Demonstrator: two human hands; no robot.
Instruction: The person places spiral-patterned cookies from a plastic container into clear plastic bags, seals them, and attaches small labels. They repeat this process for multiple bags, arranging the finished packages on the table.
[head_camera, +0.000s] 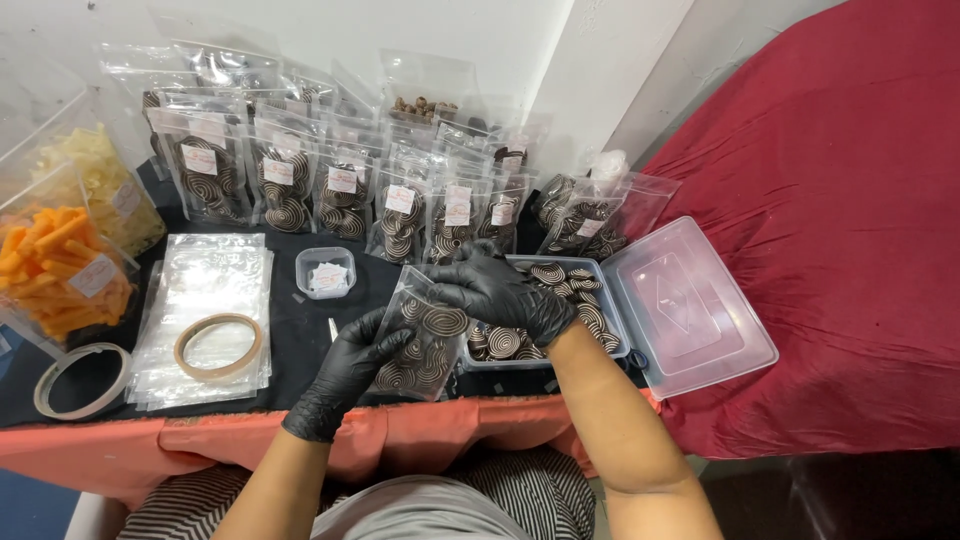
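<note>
Pouch (420, 345) of spiral biscuits sits between both gloved hands. Left hand (352, 368) grips its lower-left edge; right hand (500, 292) pinches the open top, just beside the plastic tub (617, 300).

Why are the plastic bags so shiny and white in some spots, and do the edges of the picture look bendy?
In the head view, light from above glares off the stack of empty bags and the clear lid, washing parts white; the black-gloved left hand and right hand stay sharp; the table edge bows slightly, a wide-lens effect.
</note>
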